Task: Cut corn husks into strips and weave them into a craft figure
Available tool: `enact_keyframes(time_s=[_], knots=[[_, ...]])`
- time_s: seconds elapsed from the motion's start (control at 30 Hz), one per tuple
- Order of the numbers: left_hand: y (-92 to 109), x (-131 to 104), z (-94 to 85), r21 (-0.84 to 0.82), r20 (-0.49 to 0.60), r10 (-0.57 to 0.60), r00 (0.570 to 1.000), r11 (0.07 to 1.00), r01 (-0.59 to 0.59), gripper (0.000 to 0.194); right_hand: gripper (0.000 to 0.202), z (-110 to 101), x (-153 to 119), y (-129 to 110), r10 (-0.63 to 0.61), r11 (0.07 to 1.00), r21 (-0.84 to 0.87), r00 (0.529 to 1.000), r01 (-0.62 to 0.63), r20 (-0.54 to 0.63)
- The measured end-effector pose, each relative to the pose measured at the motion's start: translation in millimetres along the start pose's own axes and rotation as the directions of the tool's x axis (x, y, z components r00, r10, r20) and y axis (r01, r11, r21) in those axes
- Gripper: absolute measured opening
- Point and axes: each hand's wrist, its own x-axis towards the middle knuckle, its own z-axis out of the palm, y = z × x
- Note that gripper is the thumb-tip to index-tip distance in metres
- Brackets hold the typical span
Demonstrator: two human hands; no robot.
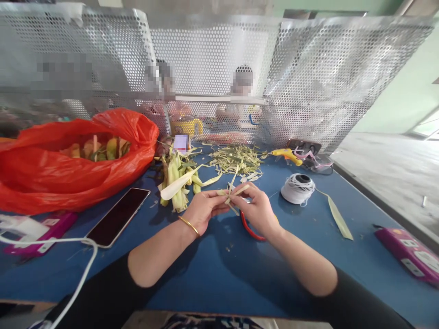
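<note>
Above the middle of the blue table, my left hand (202,209) and my right hand (258,208) meet, fingertips pinched together. Between them are thin pale green corn husk strips (234,176), crossing one another and sticking out in several directions. Just how the strips are joined is hidden by my fingers. Under my right hand lies a red looped handle (249,232), probably of scissors; the rest is covered. To the left of my hands is a heap of corn husks (178,183), with one broad pale piece on top. Shredded husk strips (236,159) are piled just beyond my fingers.
At right are a spool of white thread (297,189), a loose husk piece (339,218), a yellow glue gun (288,155), glasses (313,162) and a purple case (409,253). At left lie a phone (118,217), a red plastic bag (113,176) and a white cable (84,276). A perforated metal screen (212,59) stands behind.
</note>
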Motion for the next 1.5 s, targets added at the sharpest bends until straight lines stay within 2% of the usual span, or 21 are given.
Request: enact_keyframes(time_s=[0.1,0.17,0.23,0.33,0.4,0.5,0.67,0.73,0.83,0.93,1.0,1.13,1.2,1.27,1.33,1.43,1.5], knots=[[-1,0,0.5,-0.028,0.008,0.025,1.000,0.999,-0.025,0.009,0.013,-2,-2,-6,-0.253,0.951,-0.164,0.965,0.261,0.066],[-2,-1,0.4,-0.036,0.029,0.026,0.999,0.999,-0.025,0.009,0.013,-3,-3,-7,-0.292,0.923,-0.234,0.952,0.306,0.091],[-2,-1,0.1,-0.028,0.046,0.005,0.999,1.000,-0.004,0.009,0.013,-3,-2,-6,-0.240,0.948,-0.209,0.970,0.242,0.035],[-1,-1,-0.6,-0.008,0.055,-0.023,0.998,1.000,0.024,0.010,0.014,-2,1,-2,-0.070,0.991,-0.116,0.996,0.063,-0.062],[0,-1,-0.8,0.001,0.041,-0.024,0.999,1.000,0.024,0.009,0.015,-1,2,0,0.035,0.995,-0.092,0.996,-0.042,-0.078],[2,-1,-0.5,0.012,0.030,-0.015,0.999,1.000,0.015,0.008,0.014,0,2,0,0.143,0.987,-0.065,0.989,-0.145,-0.040],[-1,-2,-0.4,0.050,0.065,0.033,0.997,0.998,-0.036,0.015,0.009,2,1,-3,0.216,0.972,-0.093,0.976,-0.216,-0.012],[-1,-1,-1.0,0.061,0.042,0.059,0.997,0.996,-0.062,0.017,0.010,1,2,-5,0.274,0.960,-0.072,0.960,-0.270,0.051],[0,2,-2.1,0.039,-0.056,0.094,0.994,0.995,-0.092,0.018,0.014,-3,2,-10,0.326,0.945,-0.068,0.922,-0.319,0.211],[3,5,-2.5,0.041,-0.114,0.128,0.985,0.991,-0.124,0.024,0.008,-6,1,-14,0.234,0.972,-0.034,0.925,-0.234,0.298],[3,5,-2.3,0.059,-0.118,0.150,0.982,0.988,-0.144,0.026,0.006,-5,-1,-14,0.151,0.983,0.052,0.935,-0.177,0.321],[1,4,-1.9,0.083,-0.110,0.188,0.976,0.980,-0.180,0.024,0.012,0,-2,-10,0.121,0.944,0.261,0.947,-0.202,0.297],[1,4,-2.2,0.085,-0.124,0.202,0.972,0.978,-0.192,0.022,0.017,2,-1,-9,0.136,0.930,0.298,0.954,-0.217,0.269],[1,4,-2.6,0.088,-0.135,0.210,0.968,0.976,-0.199,0.020,0.019,2,-1,-9,0.154,0.950,0.230,0.958,-0.211,0.243],[1,4,-2.8,0.100,-0.134,0.209,0.969,0.975,-0.196,0.019,0.018,1,-2,-9,0.125,0.989,0.055,0.972,-0.139,0.198],[1,4,-2.7,0.124,-0.116,0.183,0.976,0.978,-0.168,0.018,0.011,-2,-4,-10,-0.038,0.979,-0.194,0.991,0.063,0.128],[1,4,-2.6,0.142,-0.090,0.160,0.983,0.979,-0.147,0.018,0.017,-3,-4,-11,-0.119,0.955,-0.260,0.987,0.144,0.107]])
